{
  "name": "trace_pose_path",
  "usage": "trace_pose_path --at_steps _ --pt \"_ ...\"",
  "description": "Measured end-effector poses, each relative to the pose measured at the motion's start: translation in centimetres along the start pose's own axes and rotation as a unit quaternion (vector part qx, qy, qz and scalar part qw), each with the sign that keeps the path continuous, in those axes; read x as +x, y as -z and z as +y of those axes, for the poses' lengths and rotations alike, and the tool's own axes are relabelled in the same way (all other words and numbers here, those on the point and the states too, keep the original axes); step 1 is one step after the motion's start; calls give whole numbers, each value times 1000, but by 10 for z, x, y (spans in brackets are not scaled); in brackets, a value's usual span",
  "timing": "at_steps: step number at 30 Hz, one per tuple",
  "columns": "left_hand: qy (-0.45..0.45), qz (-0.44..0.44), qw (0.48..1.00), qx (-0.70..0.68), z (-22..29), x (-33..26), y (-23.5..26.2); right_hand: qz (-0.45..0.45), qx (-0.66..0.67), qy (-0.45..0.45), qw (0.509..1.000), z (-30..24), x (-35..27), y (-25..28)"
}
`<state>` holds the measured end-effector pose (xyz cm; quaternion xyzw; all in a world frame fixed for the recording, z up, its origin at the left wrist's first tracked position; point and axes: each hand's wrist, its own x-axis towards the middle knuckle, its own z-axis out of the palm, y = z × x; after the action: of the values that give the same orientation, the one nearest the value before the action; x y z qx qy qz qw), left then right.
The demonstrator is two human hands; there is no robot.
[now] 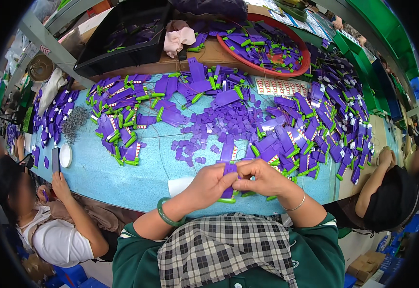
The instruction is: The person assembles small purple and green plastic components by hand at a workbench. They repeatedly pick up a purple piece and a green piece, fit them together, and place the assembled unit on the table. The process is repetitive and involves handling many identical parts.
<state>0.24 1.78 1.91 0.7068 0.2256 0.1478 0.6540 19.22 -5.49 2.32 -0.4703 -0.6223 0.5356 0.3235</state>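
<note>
Both hands met over the near edge of the table [123, 182], the left hand [209, 185] and right hand [260, 176] pinched together on a purple part [229, 169] that stood between their fingertips. The left fingers were curled around its lower body and the right thumb and forefinger pressed on its top, so each hand was grasping the same piece, neither one released. A green tip [226, 200] showed under the left hand, seemingly the lower end of that part, though the palm hid the join. Its long axis ran roughly away from the person, nearly straight up and down in the view, with the green end toward the body and the purple end toward the pile. To do this well, I judged, the left hand should hold the body steady and low over the table while the right fingers push squarely along that axis, not at a slant, so the pieces seat without twisting. Just beyond the hands lay a scatter of small purple bits [209, 129], with heaps of finished purple-and-green pieces [123, 120] to the left and another heap [324, 125] to the right. A red basin [305, 65] of more pieces sat farther back, beside a black crate [123, 53]. Two other people sat at either side.
</note>
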Motion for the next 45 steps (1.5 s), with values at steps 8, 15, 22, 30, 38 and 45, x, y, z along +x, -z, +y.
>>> trace_pose_path --at_steps 8,15,22,30,38,45 --pt "-49 -62 979 188 23 -28 37 94 -543 45 833 -16 4 21" --pt "-165 326 887 -283 15 -32 73 160 -573 124 794 -3 52 34" --pt "-170 335 883 -280 4 -33 72 91 -560 117 815 10 82 23" --pt "-5 148 894 -423 -18 -18 28 97 2 103 990 -17 50 13" --pt "-19 216 940 -262 -3 -7 3 195 270 72 940 3 26 -20" --pt "-46 166 964 -201 -16 -6 -1 300 172 66 936 -5 24 -26"
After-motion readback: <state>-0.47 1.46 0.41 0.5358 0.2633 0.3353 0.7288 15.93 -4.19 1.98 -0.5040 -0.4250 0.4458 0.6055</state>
